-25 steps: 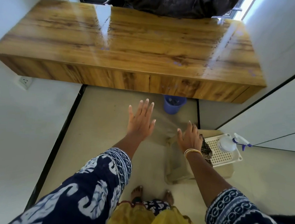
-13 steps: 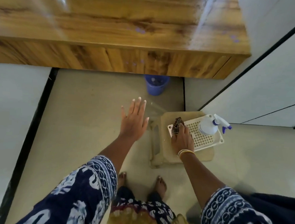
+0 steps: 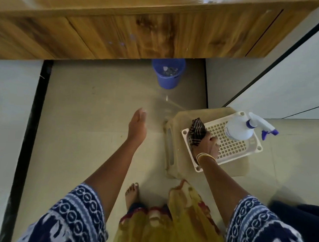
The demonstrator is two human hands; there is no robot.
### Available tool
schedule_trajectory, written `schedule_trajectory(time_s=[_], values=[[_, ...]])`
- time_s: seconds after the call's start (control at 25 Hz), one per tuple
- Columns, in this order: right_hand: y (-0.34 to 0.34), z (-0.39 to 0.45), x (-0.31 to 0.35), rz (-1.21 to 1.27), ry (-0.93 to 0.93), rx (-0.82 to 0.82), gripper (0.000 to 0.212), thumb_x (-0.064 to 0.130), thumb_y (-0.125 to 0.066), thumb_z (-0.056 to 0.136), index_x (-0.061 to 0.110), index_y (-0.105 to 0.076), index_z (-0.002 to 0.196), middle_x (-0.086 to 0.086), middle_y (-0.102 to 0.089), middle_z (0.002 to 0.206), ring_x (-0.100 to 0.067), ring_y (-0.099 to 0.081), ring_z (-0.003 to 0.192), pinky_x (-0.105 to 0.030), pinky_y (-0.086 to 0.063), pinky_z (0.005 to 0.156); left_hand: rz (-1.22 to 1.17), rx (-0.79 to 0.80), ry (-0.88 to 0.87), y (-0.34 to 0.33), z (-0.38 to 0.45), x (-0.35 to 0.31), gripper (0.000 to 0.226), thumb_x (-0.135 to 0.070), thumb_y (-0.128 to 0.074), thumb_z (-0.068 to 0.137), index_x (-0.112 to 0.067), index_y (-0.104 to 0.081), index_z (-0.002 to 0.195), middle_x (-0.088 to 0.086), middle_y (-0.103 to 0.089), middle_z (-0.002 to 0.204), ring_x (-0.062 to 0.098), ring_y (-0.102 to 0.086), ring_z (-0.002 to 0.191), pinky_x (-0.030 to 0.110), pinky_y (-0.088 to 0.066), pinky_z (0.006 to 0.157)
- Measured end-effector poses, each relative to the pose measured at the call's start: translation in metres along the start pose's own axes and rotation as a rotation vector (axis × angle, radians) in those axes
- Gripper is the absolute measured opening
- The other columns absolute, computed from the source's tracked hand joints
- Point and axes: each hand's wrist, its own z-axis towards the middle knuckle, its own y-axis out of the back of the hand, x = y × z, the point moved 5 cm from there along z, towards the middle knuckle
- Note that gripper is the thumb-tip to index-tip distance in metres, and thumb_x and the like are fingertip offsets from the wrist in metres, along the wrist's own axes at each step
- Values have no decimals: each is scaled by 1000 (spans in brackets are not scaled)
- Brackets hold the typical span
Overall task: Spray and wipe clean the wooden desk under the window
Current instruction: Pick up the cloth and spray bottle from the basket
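Observation:
The wooden desk (image 3: 122, 33) fills the top of the view; I mostly see its front panel, with small purple specks on it. On a beige stool (image 3: 174, 139) at the right lies a white perforated tray (image 3: 232, 147). A white spray bottle (image 3: 240, 128) with a blue trigger stands on the tray's far end. My right hand (image 3: 209, 143) grips a dark striped cloth (image 3: 195, 133) at the tray's near-left end. My left hand (image 3: 137, 127) hangs over the floor with straight fingers, holding nothing.
A blue bucket (image 3: 168, 71) stands on the floor under the desk's edge. White walls close in on the left and right. Beige floor tiles lie between my feet (image 3: 131, 192) and the desk.
The view has tilted down, so the desk top is out of sight. My right hand reached the tray and closed on the cloth. My left hand turned edge-on.

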Motion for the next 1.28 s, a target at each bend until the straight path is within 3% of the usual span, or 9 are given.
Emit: schedule_trajectory(time_s=[0.08,0.28,0.4,0.48,0.56,0.68,0.88,1.12,1.28], values=[[3,6,0,86,-61,22,64,37,-69,83,8,-40,131,-21,-47,128,-45,-53,114,-50,-49,92,-229,65,255,-2,-3,-2,32,-36,-34,102,-19,-55,119,10,-62,104,26,-58,95,42,-42,87],[47,2,25,482,-48,149,37,26,-76,78,13,-70,112,-11,-70,111,-31,-63,106,-34,-50,92,-295,186,398,-3,-14,-18,48,-43,-28,102,-17,-46,138,10,-60,127,26,-57,113,45,-38,99],[72,-22,61,823,15,249,5,13,-77,78,17,-73,79,-7,-70,79,-22,-66,73,-35,-55,76,-265,264,457,-16,-26,-26,48,-48,-37,99,-21,-48,136,7,-63,122,25,-56,112,47,-35,99],[80,-47,87,1126,6,476,25,-1,-65,84,13,-64,63,-7,-61,55,-19,-59,47,-31,-54,56,-272,301,520,-26,-34,-27,48,-57,-45,92,-26,-51,129,2,-60,113,24,-53,107,54,-25,106],[86,-70,112,1185,13,729,23,-2,-55,88,11,-59,69,-9,-59,58,-17,-60,50,-25,-51,45,-391,355,593,-33,-38,-28,51,-65,-48,86,-25,-60,115,3,-60,113,27,-53,109,61,-21,107],[90,-91,133,1058,84,905,11,2,-55,87,10,-62,89,-10,-60,81,-18,-60,73,-22,-51,46,-645,460,612,-31,-47,-41,59,-65,-45,87,-13,-73,92,12,-72,97,30,-66,91,48,-46,88],[90,-95,130,1133,80,915,16,14,-55,93,15,-68,102,-6,-68,93,-18,-65,87,-28,-56,68,-683,262,563,-23,-27,-28,39,-35,-44,99,-8,-64,118,16,-65,118,32,-64,100,49,-51,89],[87,-36,32,1415,-385,419,16,13,-50,97,9,-62,106,-9,-65,92,-18,-61,76,-32,-52,70,-691,67,574,-28,-6,3,46,-34,-49,98,-4,-57,131,19,-60,131,35,-61,113,49,-51,92],[105,-3,-49,1167,-630,-57,17,19,-55,91,7,-61,101,-7,-62,89,-17,-55,67,-32,-48,64,-641,66,527,-44,-6,-1,44,-34,-52,98,-1,-59,126,19,-64,123,35,-64,110,50,-50,96]])
